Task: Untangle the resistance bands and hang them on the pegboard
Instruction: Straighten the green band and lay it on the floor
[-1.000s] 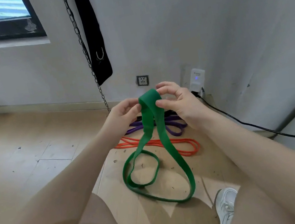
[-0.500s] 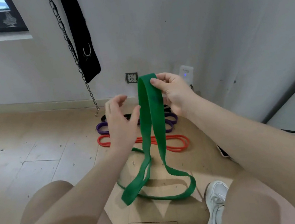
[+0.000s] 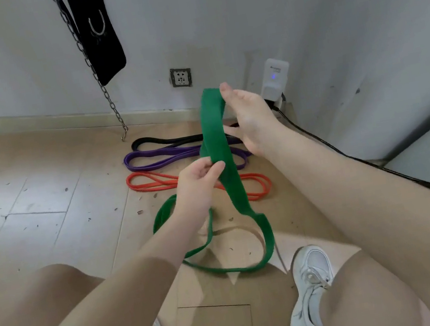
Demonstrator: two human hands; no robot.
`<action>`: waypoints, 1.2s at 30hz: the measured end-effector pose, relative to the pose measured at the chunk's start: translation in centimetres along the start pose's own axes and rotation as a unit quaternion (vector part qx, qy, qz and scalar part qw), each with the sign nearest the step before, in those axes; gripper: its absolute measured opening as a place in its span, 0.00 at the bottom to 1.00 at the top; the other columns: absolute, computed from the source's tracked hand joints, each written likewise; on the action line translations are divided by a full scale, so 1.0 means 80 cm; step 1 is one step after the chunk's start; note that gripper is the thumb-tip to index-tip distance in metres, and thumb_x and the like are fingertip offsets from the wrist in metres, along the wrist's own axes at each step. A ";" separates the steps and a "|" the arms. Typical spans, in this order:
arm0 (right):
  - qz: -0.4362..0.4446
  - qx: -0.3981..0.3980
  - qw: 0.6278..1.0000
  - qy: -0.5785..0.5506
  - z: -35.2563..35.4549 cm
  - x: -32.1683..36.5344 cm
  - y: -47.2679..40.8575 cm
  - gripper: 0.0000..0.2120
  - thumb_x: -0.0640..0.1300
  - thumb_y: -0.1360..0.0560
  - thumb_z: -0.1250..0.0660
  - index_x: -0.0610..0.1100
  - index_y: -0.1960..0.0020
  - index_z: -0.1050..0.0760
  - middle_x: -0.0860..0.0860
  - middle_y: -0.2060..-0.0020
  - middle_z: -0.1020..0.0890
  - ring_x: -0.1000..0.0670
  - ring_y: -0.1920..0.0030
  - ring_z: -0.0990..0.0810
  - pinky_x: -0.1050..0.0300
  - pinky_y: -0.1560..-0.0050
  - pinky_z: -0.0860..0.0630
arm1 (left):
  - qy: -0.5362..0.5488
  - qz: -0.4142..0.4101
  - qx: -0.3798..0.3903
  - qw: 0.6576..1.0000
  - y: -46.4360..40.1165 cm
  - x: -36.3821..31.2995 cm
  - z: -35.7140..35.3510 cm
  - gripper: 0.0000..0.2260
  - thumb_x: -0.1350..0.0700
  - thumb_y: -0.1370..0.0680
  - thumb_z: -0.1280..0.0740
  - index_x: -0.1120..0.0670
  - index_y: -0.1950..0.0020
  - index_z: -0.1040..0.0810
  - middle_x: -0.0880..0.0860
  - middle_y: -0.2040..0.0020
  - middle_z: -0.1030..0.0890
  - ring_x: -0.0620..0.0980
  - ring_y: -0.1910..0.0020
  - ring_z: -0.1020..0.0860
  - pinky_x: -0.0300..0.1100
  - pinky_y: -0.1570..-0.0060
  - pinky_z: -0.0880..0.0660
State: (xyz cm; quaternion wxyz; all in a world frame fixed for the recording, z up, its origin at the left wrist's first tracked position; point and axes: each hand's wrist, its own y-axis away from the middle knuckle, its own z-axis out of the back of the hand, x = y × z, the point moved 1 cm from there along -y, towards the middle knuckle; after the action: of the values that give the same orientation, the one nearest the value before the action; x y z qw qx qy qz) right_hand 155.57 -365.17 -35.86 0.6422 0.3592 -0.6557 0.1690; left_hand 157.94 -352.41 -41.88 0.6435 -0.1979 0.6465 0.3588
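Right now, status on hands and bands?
Left hand pinching wide green rubber band mid-strand. Right hand holding its top. Lower loop trailing on floor; black, purple, red bands behind.

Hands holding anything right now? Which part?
Both hold the green band: the right hand at its raised top fold, the left hand pinching the doubled strands lower down. Its bottom loop trails on the floor.

Plug-in adapter (image 3: pixel 276 80) lettering probably unreadable.

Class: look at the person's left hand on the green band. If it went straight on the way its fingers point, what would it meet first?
Probably the green band itself, which the left hand already pinches; beyond that, seemingly the right hand, though depth is unclear.
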 end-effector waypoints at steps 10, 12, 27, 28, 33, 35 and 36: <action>-0.006 0.192 0.909 0.369 0.061 -0.130 0.021 0.09 0.38 0.26 0.33 0.45 0.46 0.23 0.53 0.50 0.19 0.53 0.48 0.21 0.53 0.40 0.26 | 0.218 0.134 -0.102 0.961 -0.038 -0.038 0.036 0.02 0.60 0.22 0.35 0.59 0.53 0.24 0.54 0.58 0.18 0.48 0.56 0.18 0.38 0.53 0.20; 0.032 0.160 0.898 0.410 0.061 -0.112 0.027 0.09 0.35 0.26 0.34 0.44 0.48 0.23 0.52 0.52 0.19 0.53 0.50 0.21 0.57 0.44 0.25 | 0.249 0.134 -0.118 0.952 -0.038 -0.042 0.051 0.03 0.62 0.22 0.35 0.61 0.50 0.25 0.56 0.55 0.19 0.49 0.56 0.18 0.38 0.53 0.20; 0.143 0.112 0.909 0.376 0.018 0.069 0.108 0.10 0.35 0.23 0.38 0.40 0.43 0.24 0.47 0.48 0.18 0.49 0.48 0.20 0.59 0.46 0.24 | 0.051 0.087 0.020 0.995 0.033 -0.087 0.074 0.14 0.51 0.20 0.39 0.57 0.38 0.27 0.53 0.47 0.19 0.49 0.51 0.20 0.39 0.53 0.23; 0.115 0.105 0.888 0.432 0.026 0.056 0.100 0.11 0.35 0.23 0.38 0.38 0.43 0.23 0.44 0.47 0.18 0.46 0.47 0.20 0.54 0.44 0.24 | 0.039 0.094 0.021 0.995 0.034 -0.079 0.075 0.13 0.53 0.20 0.39 0.57 0.38 0.27 0.53 0.48 0.20 0.48 0.54 0.20 0.39 0.54 0.24; -0.034 0.099 0.778 0.619 0.061 -0.044 0.046 0.10 0.35 0.27 0.40 0.38 0.52 0.21 0.42 0.58 0.20 0.44 0.59 0.23 0.55 0.62 0.28 | 0.004 0.147 -0.006 0.989 0.006 -0.018 0.077 0.04 0.58 0.21 0.39 0.56 0.52 0.25 0.53 0.56 0.21 0.46 0.66 0.25 0.35 0.64 0.25; -0.093 0.077 0.759 0.640 0.072 -0.084 0.022 0.08 0.37 0.28 0.42 0.39 0.65 0.29 0.45 0.68 0.27 0.46 0.67 0.29 0.58 0.71 0.36 | -0.033 0.183 -0.011 0.983 -0.018 0.023 0.069 0.04 0.57 0.20 0.39 0.56 0.50 0.25 0.53 0.55 0.20 0.48 0.61 0.22 0.39 0.57 0.24; -0.116 0.068 0.757 0.639 0.079 -0.105 0.009 0.10 0.38 0.27 0.42 0.40 0.67 0.33 0.46 0.70 0.30 0.46 0.69 0.31 0.58 0.73 0.39 | -0.058 0.197 -0.008 0.979 -0.031 0.046 0.064 0.06 0.57 0.20 0.39 0.56 0.47 0.25 0.53 0.54 0.20 0.49 0.58 0.21 0.41 0.54 0.24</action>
State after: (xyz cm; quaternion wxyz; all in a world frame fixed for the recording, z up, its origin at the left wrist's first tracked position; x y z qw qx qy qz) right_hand 149.82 -366.90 -44.56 0.9007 0.2833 -0.0328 0.3276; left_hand 162.90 -349.60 -45.57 0.5946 -0.0508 0.6316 0.4949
